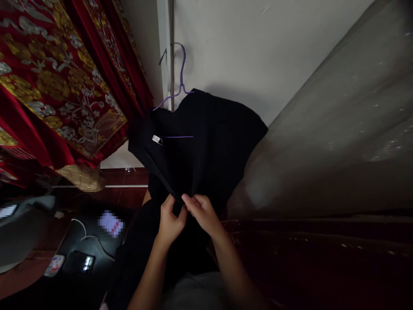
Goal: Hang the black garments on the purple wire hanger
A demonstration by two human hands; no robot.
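Note:
A black short-sleeved garment [222,137] hangs in front of me on a purple wire hanger [182,71]. Its neckline gapes open, showing a small white label [157,140] and the hanger's lower bar inside. At the bottom of that opening, my left hand [172,217] pinches one front edge. Close beside it on the right, my right hand [201,211] has thumb and fingers closed on the other front edge. The two hands nearly meet at the fingertips. Whether a button or other fastener lies between them is too dark to make out.
Red embroidered cloth [64,86] hangs at the upper left. Below it, a dark surface [97,202] holds a phone [78,262], a white cable [97,241] and a small patterned item [54,265]. A grey translucent sheet [338,129] slopes down on the right. The hanger hooks near a white pole [165,51].

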